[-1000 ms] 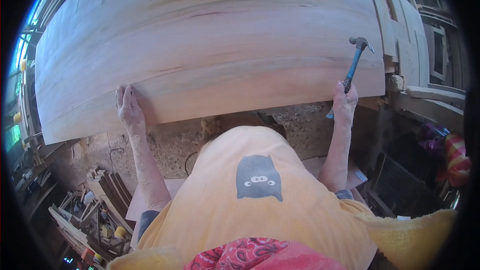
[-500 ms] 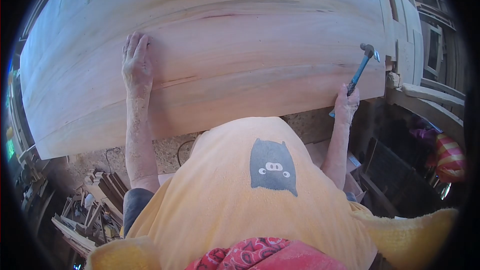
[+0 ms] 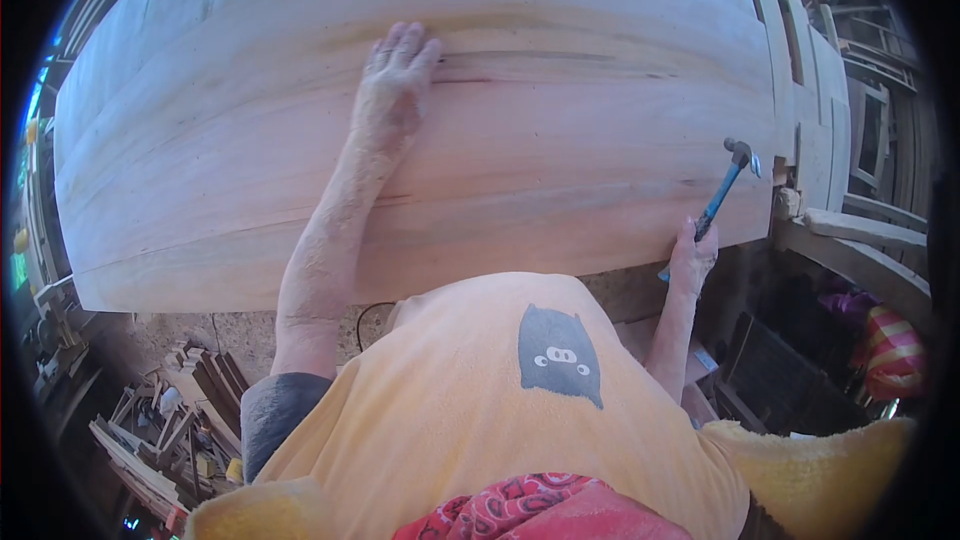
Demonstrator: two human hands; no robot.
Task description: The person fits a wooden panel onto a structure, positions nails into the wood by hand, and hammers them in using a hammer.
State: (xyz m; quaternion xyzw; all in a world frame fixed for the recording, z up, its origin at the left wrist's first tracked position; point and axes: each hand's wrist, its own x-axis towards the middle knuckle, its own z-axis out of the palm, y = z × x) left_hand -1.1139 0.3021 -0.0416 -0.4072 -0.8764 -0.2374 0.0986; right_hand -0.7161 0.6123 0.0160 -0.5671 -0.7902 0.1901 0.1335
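A broad pale wooden panel (image 3: 560, 140) with darker grain streaks fills the upper part of the head view. Flat on its surface rests my left hand (image 3: 395, 85), fingers stretched forward beside a dark streak in the grain. My right hand (image 3: 692, 252) is wrapped round the blue handle of a claw hammer (image 3: 722, 192). The hammer tilts up and to the right over the panel's near right corner, its dark metal head upward. My fingers cover part of the grip.
Wooden frame pieces (image 3: 820, 130) stand along the panel's right end. Offcuts of wood (image 3: 205, 385) lie piled at lower left. A red-and-yellow striped bag (image 3: 892, 352) sits at lower right beside a dark board (image 3: 770, 370). My yellow apron (image 3: 470, 380) is against the panel's near edge.
My left hand has slid forward and to the right across the panel. The right hand still grips the hammer, slightly lower in the view as the camera has shifted.
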